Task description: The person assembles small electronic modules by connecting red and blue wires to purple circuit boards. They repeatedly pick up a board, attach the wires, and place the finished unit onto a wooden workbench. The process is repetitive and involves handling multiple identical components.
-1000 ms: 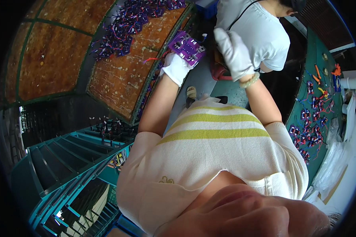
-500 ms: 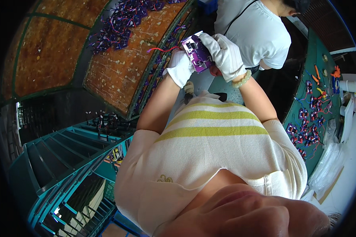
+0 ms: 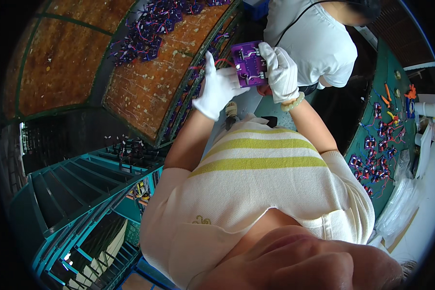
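Both gloved hands pinch the purple circuit board (image 3: 249,64) at top centre: left hand (image 3: 218,88) at its lower-left edge, right hand (image 3: 281,71) along its right side. I reckon the red wires (image 3: 219,62) on its left could snag and twist it loose.

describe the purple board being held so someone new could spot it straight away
Start at the big orange-brown worktop along the top of the view, strewn with small purple parts. Just right of its edge, two white-gloved hands meet: the left hand and right hand. Between them is the purple circuit board, the only one lifted off the surface, square and facing the camera.

The circuit board (image 3: 249,63) sits between the left hand (image 3: 217,89) and right hand (image 3: 281,72). A pile of boards (image 3: 152,26) lies far left on the table (image 3: 140,92).
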{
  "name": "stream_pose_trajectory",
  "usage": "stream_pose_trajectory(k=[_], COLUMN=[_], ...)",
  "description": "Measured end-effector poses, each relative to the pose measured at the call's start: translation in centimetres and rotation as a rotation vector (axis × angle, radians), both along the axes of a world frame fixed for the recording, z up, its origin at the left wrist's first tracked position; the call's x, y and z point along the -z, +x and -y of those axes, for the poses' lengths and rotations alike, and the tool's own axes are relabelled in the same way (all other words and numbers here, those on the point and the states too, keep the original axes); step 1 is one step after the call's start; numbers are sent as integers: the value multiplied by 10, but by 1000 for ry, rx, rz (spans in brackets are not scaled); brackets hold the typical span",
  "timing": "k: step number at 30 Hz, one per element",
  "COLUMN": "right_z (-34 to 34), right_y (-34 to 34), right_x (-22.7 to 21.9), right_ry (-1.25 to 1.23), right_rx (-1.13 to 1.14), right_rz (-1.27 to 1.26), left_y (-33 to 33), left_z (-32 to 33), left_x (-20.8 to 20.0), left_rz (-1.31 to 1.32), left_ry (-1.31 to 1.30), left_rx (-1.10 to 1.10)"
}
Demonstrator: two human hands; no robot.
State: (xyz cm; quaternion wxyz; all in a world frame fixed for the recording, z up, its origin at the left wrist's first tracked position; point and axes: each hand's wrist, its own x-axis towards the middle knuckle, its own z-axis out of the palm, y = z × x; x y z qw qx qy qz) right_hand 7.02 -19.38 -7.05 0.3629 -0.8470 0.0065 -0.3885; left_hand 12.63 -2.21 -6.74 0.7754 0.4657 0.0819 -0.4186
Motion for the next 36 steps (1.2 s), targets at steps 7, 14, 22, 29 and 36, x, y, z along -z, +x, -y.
stream_pose_trajectory(k=[7, 14, 22, 29, 36], right_z=[-5, -12, -11, 0, 0], right_y=[1, -8, -12, -15, -19], right_x=[10, -6, -16, -7, -31], right_ry=[43, 295, 826, 442, 1101], right_rx=[-20, -85, -132, -45, -282], right_rz=[13, -60, -208, -64, -296], left_y=[-25, -25, -22, -42, -48], left_z=[20, 22, 25, 29, 25], left_x=[-38, -27, -24, -30, -38], left_rz=[861, 972, 674, 1056, 627], left_ry=[480, 498, 167, 262, -49], left_rx=[-199, -335, -293, -82, -176])
